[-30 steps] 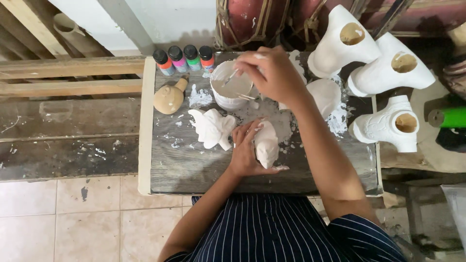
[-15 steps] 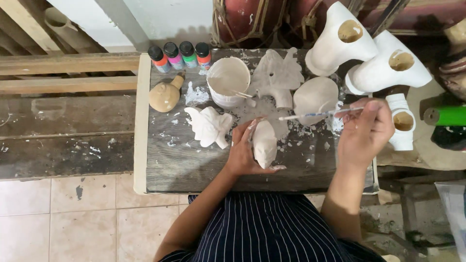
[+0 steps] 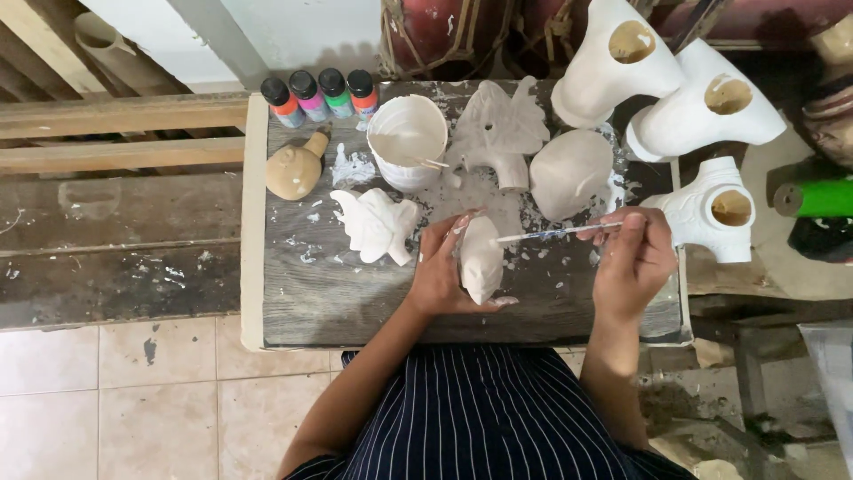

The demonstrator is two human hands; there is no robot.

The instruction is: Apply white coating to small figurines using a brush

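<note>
While the left hand [image 3: 440, 271] grips a white figurine [image 3: 481, 260] on the table [image 3: 311, 293], the right hand [image 3: 633, 258] pinches a brush [image 3: 555, 233], tip touching the figurine's top.

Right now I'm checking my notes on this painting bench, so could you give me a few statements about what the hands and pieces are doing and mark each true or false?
1. The left hand holds a small white figure on the table. True.
2. The right hand holds a thin brush pointing toward that figure. True.
3. The brush tip is dipped in the white cup. False: it is out by the held figure; only a stick rests in the cup.
4. Four small paint bottles stand at the table's far left corner. True.
5. The tan gourd-shaped piece lies to the right of the cup. False: it lies to its left.
</note>
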